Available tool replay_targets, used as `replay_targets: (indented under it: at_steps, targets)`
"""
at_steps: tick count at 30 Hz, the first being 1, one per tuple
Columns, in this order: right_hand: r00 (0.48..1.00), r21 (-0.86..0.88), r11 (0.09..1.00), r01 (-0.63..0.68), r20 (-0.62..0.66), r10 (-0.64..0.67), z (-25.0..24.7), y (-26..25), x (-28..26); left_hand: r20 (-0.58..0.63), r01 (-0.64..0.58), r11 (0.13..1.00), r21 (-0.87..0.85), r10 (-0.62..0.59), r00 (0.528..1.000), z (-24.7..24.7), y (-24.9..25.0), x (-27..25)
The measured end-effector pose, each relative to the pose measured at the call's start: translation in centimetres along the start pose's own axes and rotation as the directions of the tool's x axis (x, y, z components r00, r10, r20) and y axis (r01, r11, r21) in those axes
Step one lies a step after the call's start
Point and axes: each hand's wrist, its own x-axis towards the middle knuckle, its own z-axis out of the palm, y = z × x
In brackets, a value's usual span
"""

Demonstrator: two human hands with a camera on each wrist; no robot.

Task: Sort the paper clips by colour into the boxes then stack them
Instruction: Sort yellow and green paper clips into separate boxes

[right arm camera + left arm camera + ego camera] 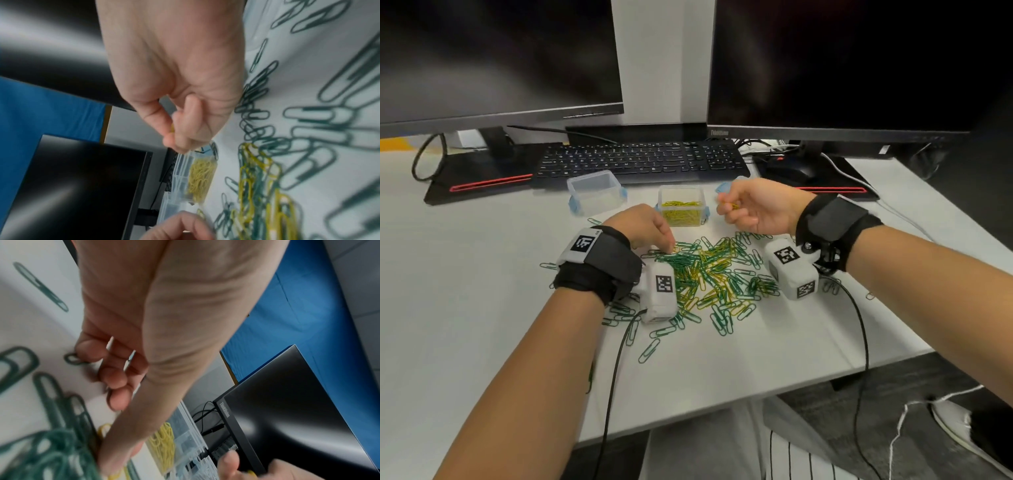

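now the right hand (pixel 753 209) pinches yellow clips (pixel 729 206) just right of the yellow-filled box (pixel 682 209); left hand (pixel 645 226), fingers curled, touches green clips (pixel 674 258) on the bench (pixel 482 308).

Bare desk low and left in the frame; clutter across the middle and top

The desk (pixel 465 274) lies bare at lower left and bottom centre. Mid-frame, the clip pile (pixel 709 277) spreads between both wrists; above it the yellow-clip box (pixel 682 209) and empty box (pixel 594 192) stand apart, a passable gap between them, and the keyboard (pixel 640 161) closes the top.
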Motion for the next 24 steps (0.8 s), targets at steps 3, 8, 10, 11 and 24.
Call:
replay_targets:
  at_steps: [3,8,10,11,24]
  targets:
    - [0.998,-0.219,0.975,-0.050,-0.051,0.040,-0.3,0.2,-0.9,0.002,0.000,1.000,0.009,0.000,1.000,-0.1,-0.1,0.0]
    - [0.987,-0.971,0.238,0.013,-0.026,-0.161,1.5,1.1,-2.1,-0.053,-0.050,0.987,-0.151,0.042,0.998,-0.6,0.2,-0.5]
    - [0.981,-0.982,0.183,0.051,0.014,-0.195,1.6,1.3,-2.0,-0.072,-0.079,0.964,-0.255,0.063,0.995,-0.8,0.3,-0.5]
    - [0.977,-0.966,0.250,0.065,0.011,-0.212,1.5,1.2,-1.9,-0.075,-0.081,0.927,-0.367,0.057,0.996,-0.8,0.4,-0.6]
    - [0.981,-0.493,0.849,0.192,0.110,-0.159,1.8,0.1,-1.8,0.096,-0.049,0.640,-0.767,0.190,0.977,0.2,2.2,-1.0]
